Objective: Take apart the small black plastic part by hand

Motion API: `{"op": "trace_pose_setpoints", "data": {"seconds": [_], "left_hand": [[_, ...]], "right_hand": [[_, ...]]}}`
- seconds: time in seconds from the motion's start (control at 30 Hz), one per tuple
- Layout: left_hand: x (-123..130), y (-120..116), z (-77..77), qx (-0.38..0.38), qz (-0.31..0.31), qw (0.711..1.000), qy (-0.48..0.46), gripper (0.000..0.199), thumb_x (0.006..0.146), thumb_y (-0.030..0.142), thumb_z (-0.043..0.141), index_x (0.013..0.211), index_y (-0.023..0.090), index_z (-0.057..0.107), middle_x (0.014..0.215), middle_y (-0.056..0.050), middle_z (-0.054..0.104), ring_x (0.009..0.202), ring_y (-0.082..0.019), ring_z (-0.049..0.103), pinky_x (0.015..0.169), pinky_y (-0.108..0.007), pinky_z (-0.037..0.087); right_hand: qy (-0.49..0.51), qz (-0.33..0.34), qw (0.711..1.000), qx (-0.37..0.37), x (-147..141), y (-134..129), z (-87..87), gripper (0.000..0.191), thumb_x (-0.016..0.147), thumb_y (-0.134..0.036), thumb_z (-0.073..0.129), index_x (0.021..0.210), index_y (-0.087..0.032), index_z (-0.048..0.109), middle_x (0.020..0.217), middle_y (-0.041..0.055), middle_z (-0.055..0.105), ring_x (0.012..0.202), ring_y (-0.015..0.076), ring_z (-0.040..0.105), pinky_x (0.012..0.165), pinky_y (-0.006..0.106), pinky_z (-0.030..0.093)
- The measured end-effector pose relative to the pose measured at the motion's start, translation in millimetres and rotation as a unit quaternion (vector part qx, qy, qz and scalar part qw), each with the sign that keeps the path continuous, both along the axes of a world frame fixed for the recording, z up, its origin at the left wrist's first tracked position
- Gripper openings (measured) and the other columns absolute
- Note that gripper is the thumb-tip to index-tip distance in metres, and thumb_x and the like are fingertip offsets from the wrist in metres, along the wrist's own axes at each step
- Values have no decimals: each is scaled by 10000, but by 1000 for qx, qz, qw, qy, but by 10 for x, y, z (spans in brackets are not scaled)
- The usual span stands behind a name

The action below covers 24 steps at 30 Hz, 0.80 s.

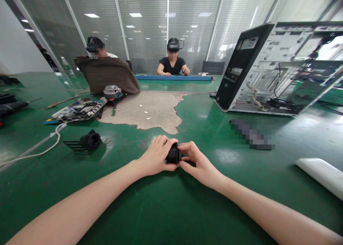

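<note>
Low over the green table (150, 209), a small black part with a flat flange (173, 154) is held between my two hands. My left hand (157, 153) wraps round its body from the left, covering much of it. From the right, the thumb and fingertips of my right hand (197, 162) grip the short end beyond the flange. Left of my hands lies another black part (92, 140) with a round opening and a slatted flat piece; neither hand touches it.
An opened computer tower case (233, 69) stands at the right. A circuit board (77, 111), a heatsink fan (114, 92) and a white cable (50, 146) lie at the left. A white object (321, 175) rests at the right edge. Two people sit across the table.
</note>
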<state>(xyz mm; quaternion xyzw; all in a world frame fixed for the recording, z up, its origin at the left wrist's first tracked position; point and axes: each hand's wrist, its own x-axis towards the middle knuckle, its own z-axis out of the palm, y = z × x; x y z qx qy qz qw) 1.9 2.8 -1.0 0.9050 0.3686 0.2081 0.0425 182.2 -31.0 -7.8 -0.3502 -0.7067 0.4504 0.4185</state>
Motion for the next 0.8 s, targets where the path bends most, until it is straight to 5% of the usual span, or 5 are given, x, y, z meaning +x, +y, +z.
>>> {"op": "trace_pose_setpoints", "data": {"seconds": [0.17, 0.33, 0.8], "left_hand": [[-2, 1, -1, 1, -3, 1000, -6, 591, 659, 405, 610, 1160, 194, 378, 959, -65, 438, 871, -246, 419, 742, -365, 334], [-1, -2, 10, -3, 0, 1000, -6, 583, 661, 415, 609, 1156, 202, 386, 960, -63, 436, 875, -246, 416, 751, -373, 333], [-2, 4, 2, 8, 4, 1000, 7, 600, 658, 423, 609, 1161, 187, 380, 964, -69, 438, 878, -245, 418, 743, -365, 341]], "right_hand": [[21, 5, 1000, -11, 0, 17, -5, 173, 805, -192, 514, 965, -228, 461, 1034, 31, 462, 961, 151, 541, 804, 311, 514], [-6, -8, 999, -41, -6, 22, 19, 313, 795, -168, 515, 1079, -233, 401, 1066, 53, 484, 1005, 173, 535, 817, 341, 506], [7, -4, 1000, -8, 3, 15, -9, 210, 811, -173, 501, 1001, -236, 439, 1034, 34, 469, 995, 161, 534, 814, 324, 512]]}}
